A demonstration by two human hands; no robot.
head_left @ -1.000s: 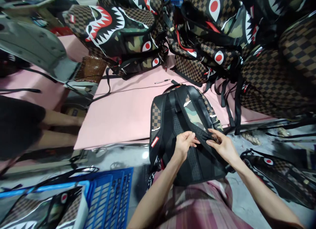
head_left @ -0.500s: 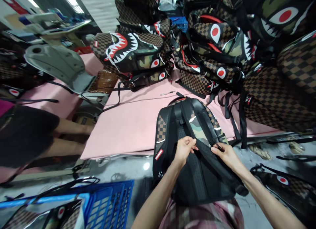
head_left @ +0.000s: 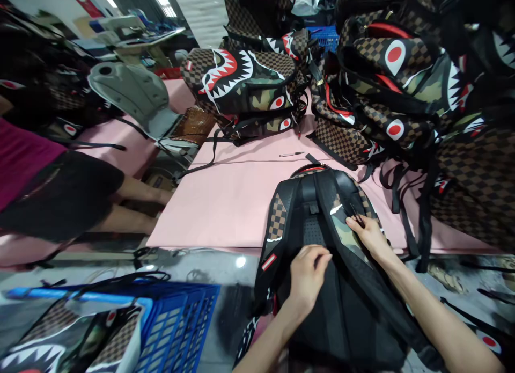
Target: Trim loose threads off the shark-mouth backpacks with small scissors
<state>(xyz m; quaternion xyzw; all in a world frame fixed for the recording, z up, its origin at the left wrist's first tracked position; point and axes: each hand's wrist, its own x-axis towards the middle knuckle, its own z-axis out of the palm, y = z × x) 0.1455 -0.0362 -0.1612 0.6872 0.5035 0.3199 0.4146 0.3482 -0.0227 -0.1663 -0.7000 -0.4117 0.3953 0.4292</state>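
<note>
A black backpack (head_left: 322,287) with checkered and camouflage patches leans against the pink table's front edge, its padded back and shoulder straps facing up. Over the back panel is my left hand (head_left: 309,271), thumb and fingertips pinched together; whether anything is between them is too small to tell. My right hand (head_left: 368,234) is at the patterned shoulder strap (head_left: 348,236), with a small dark tool, its tips pointing up, held between the fingers. The top handle and a red-lined opening show at the backpack's upper end.
Shark-mouth backpacks (head_left: 241,88) are piled at the back and right of the pink table (head_left: 217,201). A pen (head_left: 292,154) lies there. Blue baskets (head_left: 177,324) stand lower left. Another person (head_left: 60,196) and a grey chair (head_left: 129,94) are at left.
My right hand has moved up along the strap with the dark tool. My left hand has come away from the strap, lower over the back panel. The view has shifted left.
</note>
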